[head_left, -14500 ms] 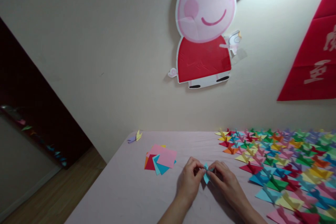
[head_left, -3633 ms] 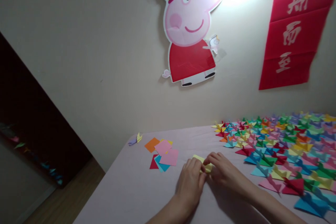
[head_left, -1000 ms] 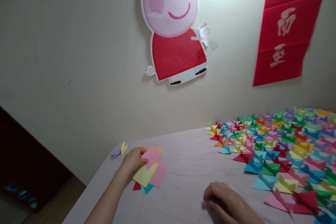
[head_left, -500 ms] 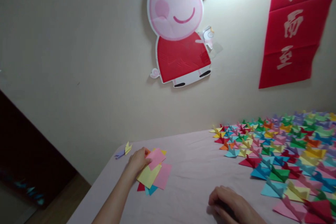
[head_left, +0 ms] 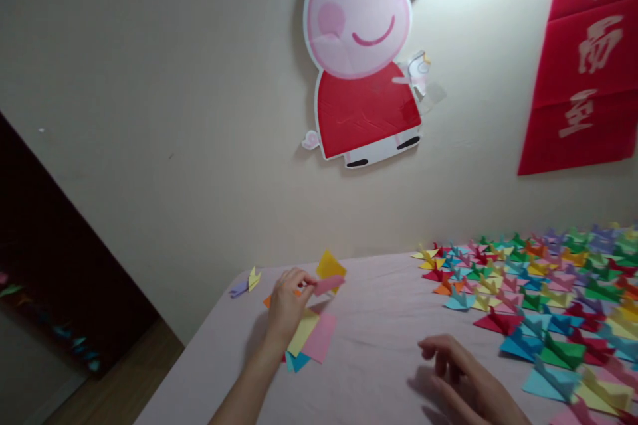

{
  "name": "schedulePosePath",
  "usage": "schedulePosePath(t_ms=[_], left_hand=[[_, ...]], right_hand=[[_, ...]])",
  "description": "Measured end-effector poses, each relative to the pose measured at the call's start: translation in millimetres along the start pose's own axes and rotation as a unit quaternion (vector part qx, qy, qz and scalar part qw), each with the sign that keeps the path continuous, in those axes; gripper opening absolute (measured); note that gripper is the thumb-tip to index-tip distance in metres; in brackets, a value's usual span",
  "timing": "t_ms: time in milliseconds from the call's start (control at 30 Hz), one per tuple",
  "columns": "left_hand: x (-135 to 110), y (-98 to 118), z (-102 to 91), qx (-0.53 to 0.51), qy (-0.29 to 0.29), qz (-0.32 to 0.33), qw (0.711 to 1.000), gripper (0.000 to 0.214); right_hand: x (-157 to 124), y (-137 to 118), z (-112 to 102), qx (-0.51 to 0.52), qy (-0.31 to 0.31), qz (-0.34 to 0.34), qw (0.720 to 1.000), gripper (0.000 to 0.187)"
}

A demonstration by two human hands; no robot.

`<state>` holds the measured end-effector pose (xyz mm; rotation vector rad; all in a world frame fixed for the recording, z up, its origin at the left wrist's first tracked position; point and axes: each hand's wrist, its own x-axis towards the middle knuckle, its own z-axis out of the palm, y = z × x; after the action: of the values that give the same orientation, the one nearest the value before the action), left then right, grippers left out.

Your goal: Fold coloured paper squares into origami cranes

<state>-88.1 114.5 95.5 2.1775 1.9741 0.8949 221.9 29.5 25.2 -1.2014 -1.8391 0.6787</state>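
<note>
My left hand pinches a pink paper square and holds it lifted a little above a small stack of coloured paper squares on the pink tablecloth. A yellow-orange sheet stands up behind the pink one; I cannot tell whether my fingers hold it too. My right hand hovers low over the cloth at the lower right, fingers loosely spread, holding nothing.
Several rows of folded paper cranes cover the right part of the table. Two small folded pieces, purple and yellow, lie near the table's far left corner. A cartoon pig cutout and a red banner hang on the wall.
My left hand has lifted the pink square off the stack, and a yellow-orange sheet now stands up behind it. My right hand has opened its fingers. The view has shifted slightly.
</note>
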Motion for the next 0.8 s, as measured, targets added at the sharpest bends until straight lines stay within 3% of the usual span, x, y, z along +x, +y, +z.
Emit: schedulePosePath(t_ms=[67,133,200,267,367,500,567,667,733,800], left_hand=[[-22,27,13.3,-0.052,-0.003,0.055,0.997,0.014],[-48,51,30.0,-0.174,-0.007,0.154,0.973,0.018],[-73,68,45.1,-0.227,-0.039,0.190,0.954,0.025],[-91,76,55.1,-0.224,-0.060,0.225,0.946,0.027],[-105,75,59.6,-0.156,-0.080,0.246,0.953,0.029],[-108,65,53.9,-0.089,-0.096,0.216,0.968,0.027],[-110,62,51.7,-0.064,-0.098,0.211,0.970,0.027],[-117,61,56.3,-0.035,-0.093,0.248,0.964,0.026],[-120,60,65.4,-0.017,-0.068,0.267,0.961,0.028],[-123,58,76.7,0.001,-0.042,0.288,0.957,0.033]], right_hand=[[2,4,-7,-0.056,0.100,-0.051,0.992,0.033],[2,5,-12,-0.111,0.138,-0.110,0.978,0.040],[-1,2,-14,-0.162,0.062,-0.142,0.975,0.034],[-7,-3,-13,-0.199,0.025,-0.135,0.970,0.016],[-15,-4,-11,-0.233,0.000,-0.124,0.964,0.013],[-11,0,-21,-0.208,-0.060,-0.123,0.969,0.007],[4,-4,-27,-0.193,-0.054,-0.111,0.973,0.016],[45,-31,-21,-0.204,0.026,-0.113,0.972,0.025],[77,-59,-2,-0.241,0.018,-0.136,0.961,0.032],[103,-85,26,-0.270,-0.038,-0.133,0.953,0.033]])
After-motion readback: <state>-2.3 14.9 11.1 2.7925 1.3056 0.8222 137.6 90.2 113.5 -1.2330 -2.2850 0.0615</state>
